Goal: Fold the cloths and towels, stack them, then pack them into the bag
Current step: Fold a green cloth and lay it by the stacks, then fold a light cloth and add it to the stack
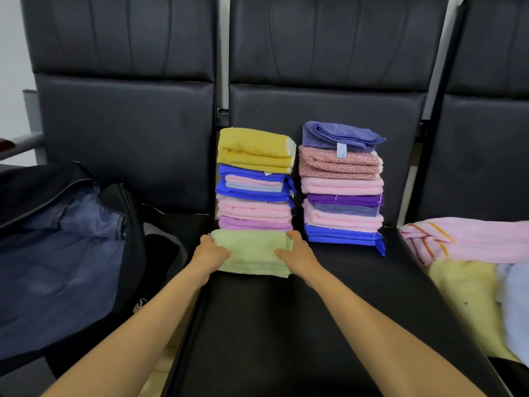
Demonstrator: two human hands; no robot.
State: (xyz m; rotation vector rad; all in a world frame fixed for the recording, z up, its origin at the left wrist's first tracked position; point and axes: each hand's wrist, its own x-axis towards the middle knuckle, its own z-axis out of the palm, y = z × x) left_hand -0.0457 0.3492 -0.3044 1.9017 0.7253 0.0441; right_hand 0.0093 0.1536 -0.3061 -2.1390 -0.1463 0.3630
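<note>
Holding a folded green towel (252, 255) by its two sides, we lean over a black seat (286, 325). Our left hand (213, 250) grips the left side of the green towel, with the fingers curled round its edge and the thumb on top. Our right hand (297, 250) grips the right side the same way. The green towel lies flat on the seat at the foot of the left stack (254, 207), touching it, and we cannot tell if it goes under the stack. The left stack has a yellow towel (254, 150) on top, then blue, pink and light purple cloths below. Just beside it, a bit apart, stands the right stack (342, 196), with a blue-purple towel (340, 134) on top and a bright blue cloth at the bottom. Both stacks lean on the back of the seat. On the left is the dark bag (65, 267), wide open, and we see its blue inside. On the next seat to the right lie cloths that are not folded: a pink striped towel (472, 242), a pale yellow cloth (463, 296) and a light blue cloth (515, 305).
</note>
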